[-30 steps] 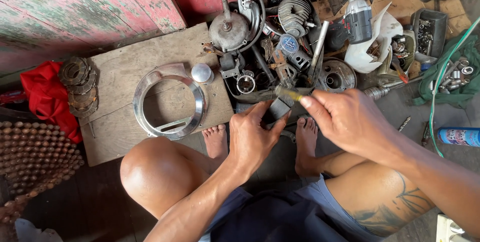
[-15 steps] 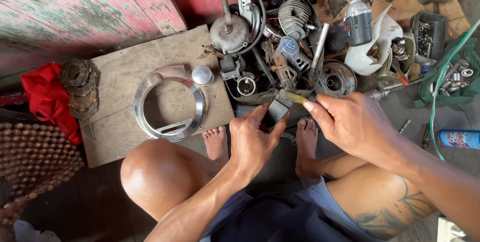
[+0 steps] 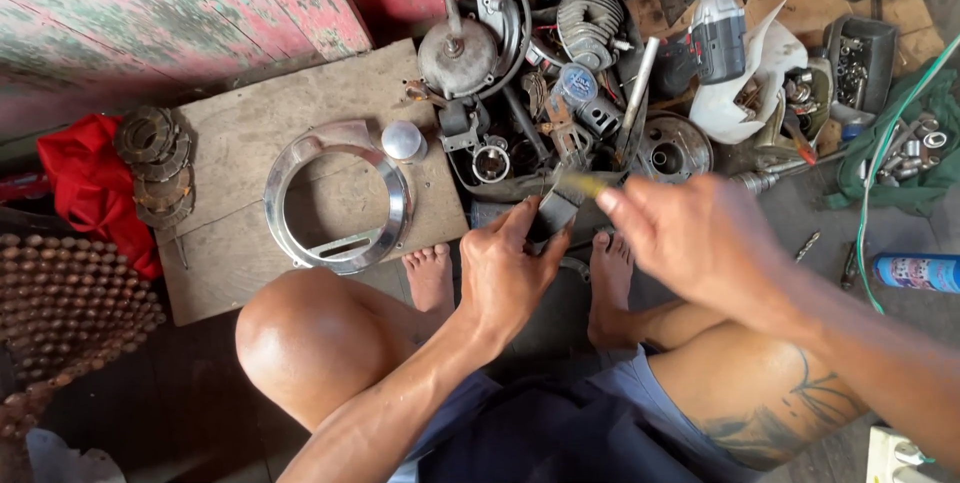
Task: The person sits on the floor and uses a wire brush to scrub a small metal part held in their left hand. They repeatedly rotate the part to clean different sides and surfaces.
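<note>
Small grey metal part sits pinched in the grip of the left hand, thumb on one side and fingers on the other, just in front of the person's bare feet and at the near edge of the parts pile. The right hand is blurred; its grip is closed narrowly on a thin yellowish tool, whose tip lies just above the grey part. Contact between tool and part cannot be determined.

Positions relative to the grey metal part:
- Left of it: a worn wooden board lying on the floor, carrying a shiny chromed metal ring and a small round chromed cap touching the ring's upper right rim.
- Far left: a stack of rusty toothed discs on the board's edge, beside a red cloth.
- Directly behind it: a heap of dark engine pieces, including a round grey domed housing, a ribbed grey cylinder and a circular metal hub.
- Behind and right: a grey and red cordless drill, standing above a white torn plastic container.
- Far right: a green hose and a blue spray can lying on the floor.
</note>
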